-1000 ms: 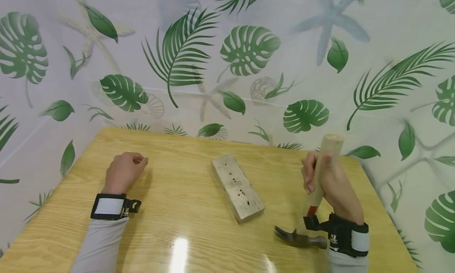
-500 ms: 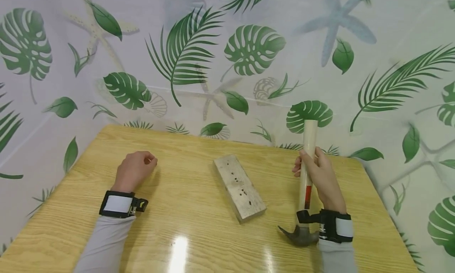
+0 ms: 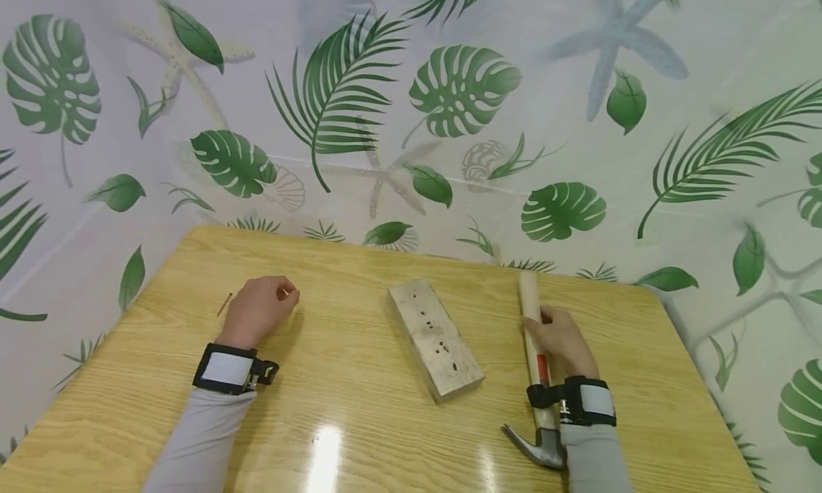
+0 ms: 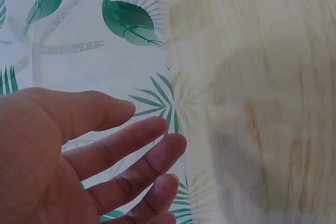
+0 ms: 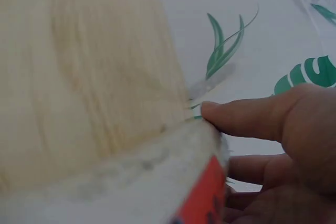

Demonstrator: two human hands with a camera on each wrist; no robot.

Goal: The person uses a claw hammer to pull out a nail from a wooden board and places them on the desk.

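- Leaf-print sheeting [image 3: 449, 86] backed a glossy wooden table [image 3: 359, 422]; one loose nail [image 3: 224, 305] lay near the far left edge.
- Right hand [image 3: 560, 339] lay over the hammer [image 3: 538, 379], which was flat on the table just right of the wooden block [image 3: 435, 337]. Handle pointed away from the person; steel claw head [image 3: 538, 444] sat near the front edge, beside the wrist strap.
- Grip: fingers curled over the handle around mid-length, just above its red band. Right wrist view showed the thumb [image 5: 241, 119] against the pale wood, red label [image 5: 202, 198] close below.
- Left hand [image 3: 260, 311] rested on the table, well apart from the block, holding nothing; its wrist view showed relaxed, spread fingers [image 4: 131, 150]. The nail lay just left of it.
- Block carried a row of dark holes or nail marks; too small to tell which.
- Judgement: setting the tool down well called for keeping the handle parallel to the block, clear of it, head fully supported before the fingers loosened.
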